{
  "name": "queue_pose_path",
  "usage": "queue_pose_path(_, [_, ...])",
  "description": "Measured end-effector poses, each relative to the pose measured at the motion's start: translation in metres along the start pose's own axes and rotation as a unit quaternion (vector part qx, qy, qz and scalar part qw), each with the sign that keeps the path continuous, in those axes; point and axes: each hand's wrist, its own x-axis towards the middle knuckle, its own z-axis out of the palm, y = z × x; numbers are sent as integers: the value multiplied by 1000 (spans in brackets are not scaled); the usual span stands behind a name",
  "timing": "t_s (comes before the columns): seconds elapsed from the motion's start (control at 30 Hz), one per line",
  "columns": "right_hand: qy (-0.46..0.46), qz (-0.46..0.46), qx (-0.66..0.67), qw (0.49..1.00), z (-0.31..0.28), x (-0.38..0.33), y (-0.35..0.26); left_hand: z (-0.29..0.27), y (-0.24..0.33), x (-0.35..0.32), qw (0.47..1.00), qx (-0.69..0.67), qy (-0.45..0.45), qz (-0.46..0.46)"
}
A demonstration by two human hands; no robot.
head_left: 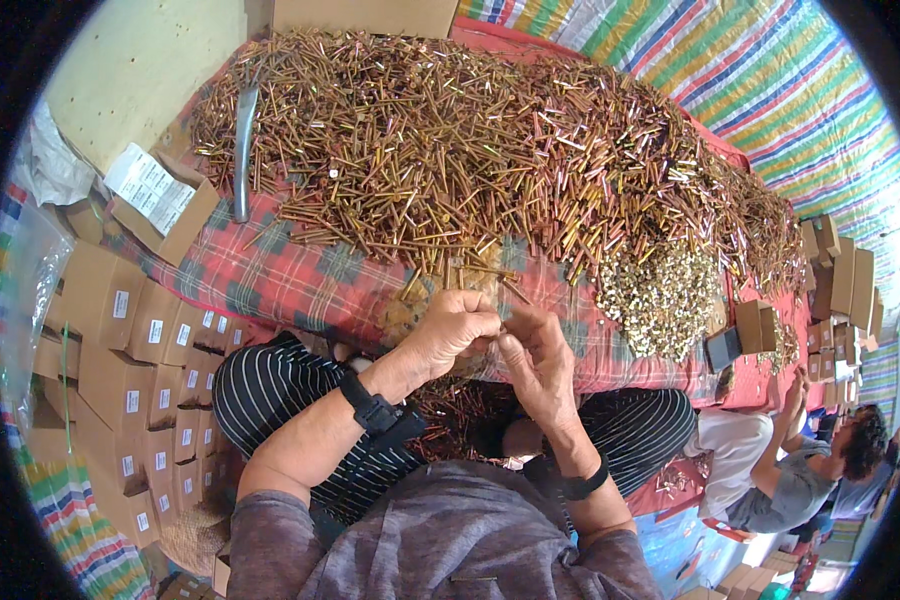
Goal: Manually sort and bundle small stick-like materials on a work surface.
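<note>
My left hand (455, 330) and my right hand (540, 362) meet in front of me at the table's near edge, fingertips touching. Both are closed in a pinch, and whatever sits between the fingers is hidden or too small to name. Just beyond them, several loose thin metal rods (460, 270) lie on a worn brown patch of the plaid cloth (315, 275). Behind spreads a big heap of golden and coppery rods (450, 140), which look like long screws or bolts. To the right of my hands is a pile of small shiny metal pieces (660, 300), perhaps nuts.
A curved grey metal bar (243, 155) lies at the heap's left end. Stacked labelled cartons (120, 350) fill the left side. An open box (755, 328) stands beyond the small pieces. Farther right sits another person (800, 480). More rods (460, 415) lie below, between my knees.
</note>
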Motion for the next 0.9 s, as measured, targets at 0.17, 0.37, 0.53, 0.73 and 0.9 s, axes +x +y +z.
queue_pose_path(0.17, [-18,-65,-86,994,-4,0,5,4,0,-1,1000,-14,19,5])
queue_pose_path(0.37, [-40,-8,-70,997,-9,5,0,1,-4,2,999,-18,28,11])
queue_pose_path(0.53, [44,79,-13,996,-16,9,34,-3,4,8,840,481,-110,227])
queue_pose_path(0.73, [109,1,-254,961,-16,27,64,-10,-14,57,671,635,131,361])
queue_pose_path(0.9, [65,-51,-333,939,-9,33,70,-12,-10,62,579,706,134,385])
